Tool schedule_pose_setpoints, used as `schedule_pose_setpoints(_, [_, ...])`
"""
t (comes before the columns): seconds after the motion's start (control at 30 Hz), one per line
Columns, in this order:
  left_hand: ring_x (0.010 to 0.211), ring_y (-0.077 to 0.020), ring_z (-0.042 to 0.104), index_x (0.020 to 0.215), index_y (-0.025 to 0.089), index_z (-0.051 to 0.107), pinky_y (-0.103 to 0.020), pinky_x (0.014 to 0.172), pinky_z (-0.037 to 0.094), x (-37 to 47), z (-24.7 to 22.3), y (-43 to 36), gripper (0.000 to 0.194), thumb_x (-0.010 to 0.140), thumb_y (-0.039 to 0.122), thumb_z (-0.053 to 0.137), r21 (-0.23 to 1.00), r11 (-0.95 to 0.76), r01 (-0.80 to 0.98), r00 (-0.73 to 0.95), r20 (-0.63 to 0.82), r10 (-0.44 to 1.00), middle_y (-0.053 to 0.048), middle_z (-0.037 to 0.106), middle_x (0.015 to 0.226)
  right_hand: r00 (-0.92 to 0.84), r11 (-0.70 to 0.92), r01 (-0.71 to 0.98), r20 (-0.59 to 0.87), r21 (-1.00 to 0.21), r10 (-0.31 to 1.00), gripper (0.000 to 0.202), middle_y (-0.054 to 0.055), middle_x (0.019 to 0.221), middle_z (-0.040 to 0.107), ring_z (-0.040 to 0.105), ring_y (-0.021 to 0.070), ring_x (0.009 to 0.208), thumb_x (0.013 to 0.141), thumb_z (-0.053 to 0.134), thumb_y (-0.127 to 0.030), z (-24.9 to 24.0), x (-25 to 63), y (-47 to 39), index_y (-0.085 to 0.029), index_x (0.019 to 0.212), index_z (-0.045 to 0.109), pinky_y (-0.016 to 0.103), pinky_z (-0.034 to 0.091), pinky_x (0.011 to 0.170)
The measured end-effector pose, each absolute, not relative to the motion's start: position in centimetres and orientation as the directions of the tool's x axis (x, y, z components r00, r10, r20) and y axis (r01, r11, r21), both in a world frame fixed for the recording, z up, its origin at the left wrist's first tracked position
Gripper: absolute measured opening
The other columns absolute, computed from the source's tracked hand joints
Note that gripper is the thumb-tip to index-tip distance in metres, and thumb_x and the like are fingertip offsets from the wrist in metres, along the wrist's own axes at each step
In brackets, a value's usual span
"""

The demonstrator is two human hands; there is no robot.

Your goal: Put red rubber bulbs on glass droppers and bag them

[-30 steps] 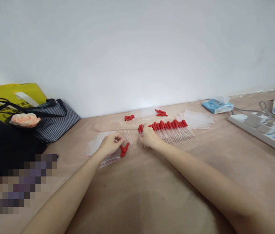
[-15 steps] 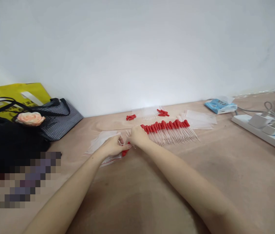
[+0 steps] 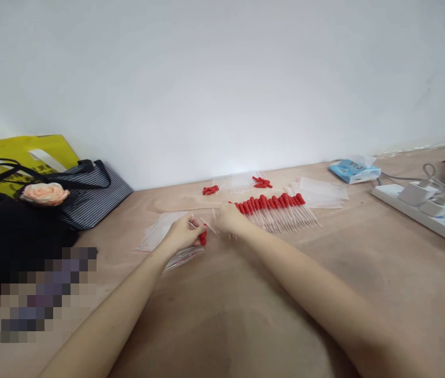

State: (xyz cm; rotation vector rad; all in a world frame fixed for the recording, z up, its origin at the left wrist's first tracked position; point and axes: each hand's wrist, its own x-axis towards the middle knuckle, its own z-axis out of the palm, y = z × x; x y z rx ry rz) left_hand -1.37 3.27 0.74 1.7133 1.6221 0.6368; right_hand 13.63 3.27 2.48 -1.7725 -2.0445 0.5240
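My left hand (image 3: pixel 185 232) is closed on a red-bulbed dropper (image 3: pixel 203 236), its red end sticking out below the thumb. Under and beside that hand lie clear zip bags (image 3: pixel 161 231). To the right, my right hand (image 3: pixel 228 219) is at the left end of a row of red-topped clear droppers (image 3: pixel 273 210). Its fingers are blurred and partly hidden, so what they hold cannot be made out. One thin clear tube (image 3: pixel 208 227) shows between the hands.
Two small piles of red bulbs (image 3: pixel 210 190) (image 3: pixel 262 182) lie near the wall with clear tubes. More bags (image 3: pixel 320 192), a blue tissue pack (image 3: pixel 354 170) and a white power strip (image 3: pixel 423 215) are on the right. A striped bag (image 3: pixel 96 197) stands left.
My right hand has moved slightly right, away from my left hand. The red bulb at my left hand has shifted up and is held closer to the fingers.
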Motion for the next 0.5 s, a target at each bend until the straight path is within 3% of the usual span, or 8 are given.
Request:
schedule_pose_setpoints(0.13, [0.049, -0.0157, 0.062, 0.067, 0.016, 0.045, -0.022, 0.045, 0.048, -1.1, 0.5, 3.5, 0.024, 0.06, 0.029, 0.065, 0.847, 0.065, 0.528, 0.044, -0.104, 0.994, -0.001, 0.062, 0.052, -0.125, 0.167, 0.825, 0.114, -0.539, 0.986, 0.033, 0.015, 0.09, 0.062, 0.058, 0.0207, 0.081, 0.07, 0.051, -0.014, 2.5, 18.1, 0.9, -0.007, 0.103, 0.05, 0.025, 0.043, 0.061])
schedule_pose_setpoints(0.3, [0.051, -0.0145, 0.061, 0.07, 0.015, 0.044, -0.023, 0.047, 0.051, -0.7, 1.3, 3.3, 0.019, 0.063, 0.02, 0.062, 0.894, 0.093, 0.439, -0.006, -0.1, 0.995, 0.001, 0.057, 0.052, -0.206, 0.336, 0.696, 0.271, -0.635, 0.94, 0.036, 0.006, 0.07, 0.06, 0.055, 0.0149, 0.064, 0.075, 0.045, -0.014, -0.5, 23.2, -2.7, -0.008, 0.111, 0.045, 0.026, 0.041, 0.063])
schedule_pose_setpoints(0.4, [0.054, -0.0103, 0.06, 0.079, 0.016, 0.044, -0.021, 0.049, 0.052, -0.6, 1.9, 3.2, 0.018, 0.067, 0.019, 0.058, 0.9, 0.029, 0.435, -0.064, -0.001, 0.998, 0.004, 0.052, 0.061, -0.215, 0.362, 0.628, 0.294, -0.689, 0.931, 0.031, 0.003, 0.069, 0.057, 0.053, 0.013, 0.059, 0.079, 0.04, -0.015, -2.1, 24.9, -4.0, -0.012, 0.109, 0.048, 0.026, 0.041, 0.059])
schedule_pose_setpoints(0.5, [0.055, -0.008, 0.059, 0.088, 0.018, 0.041, -0.023, 0.05, 0.052, 0.1, 2.1, 2.3, 0.022, 0.071, 0.023, 0.054, 0.906, -0.135, 0.401, -0.013, 0.153, 0.988, 0.004, 0.048, 0.073, -0.215, 0.436, 0.619, 0.392, -0.654, 0.894, 0.022, 0.005, 0.075, 0.055, 0.053, 0.0133, 0.064, 0.079, 0.038, -0.014, -2.5, 25.5, -4.2, -0.015, 0.094, 0.054, 0.027, 0.042, 0.061])
